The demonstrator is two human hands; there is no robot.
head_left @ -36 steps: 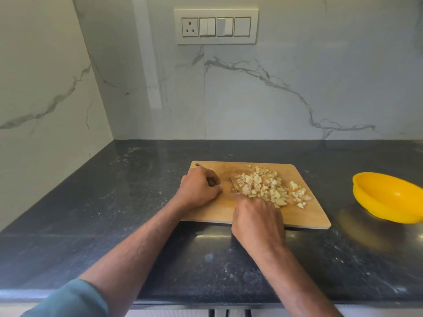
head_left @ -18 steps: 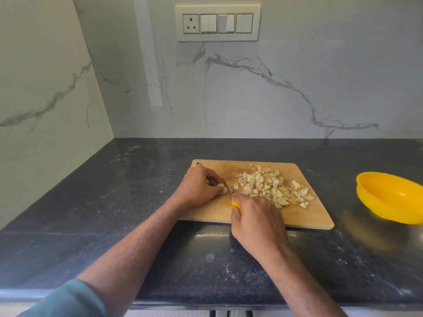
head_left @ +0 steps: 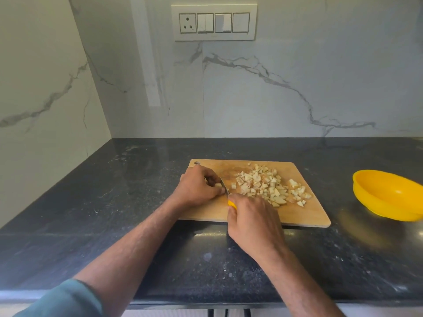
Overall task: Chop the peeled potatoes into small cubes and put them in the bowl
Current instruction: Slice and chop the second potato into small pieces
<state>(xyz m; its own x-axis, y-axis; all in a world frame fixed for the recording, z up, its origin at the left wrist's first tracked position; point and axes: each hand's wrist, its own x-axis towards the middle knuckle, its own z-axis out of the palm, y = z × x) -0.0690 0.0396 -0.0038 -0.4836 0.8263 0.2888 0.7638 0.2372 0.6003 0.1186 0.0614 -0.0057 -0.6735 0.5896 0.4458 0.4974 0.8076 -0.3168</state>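
Left hand (head_left: pixel 196 187) curled over a potato piece (head_left: pixel 219 185) on the board (head_left: pixel 304 213), right hand (head_left: pixel 253 219) fist-tight around the knife (head_left: pixel 226 192).

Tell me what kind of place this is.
Most likely a home kitchen: a dark stone counter against marble wall tiles with a switch panel, and a board of diced potato.

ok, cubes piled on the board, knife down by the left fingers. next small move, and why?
Probably one more cut: the left hand pinches a small potato piece against the cutting board, and the knife in the right hand sits right beside those fingers. The potato cubes are heaped on the board, and the yellow bowl looks empty, so scooping seems to come after.
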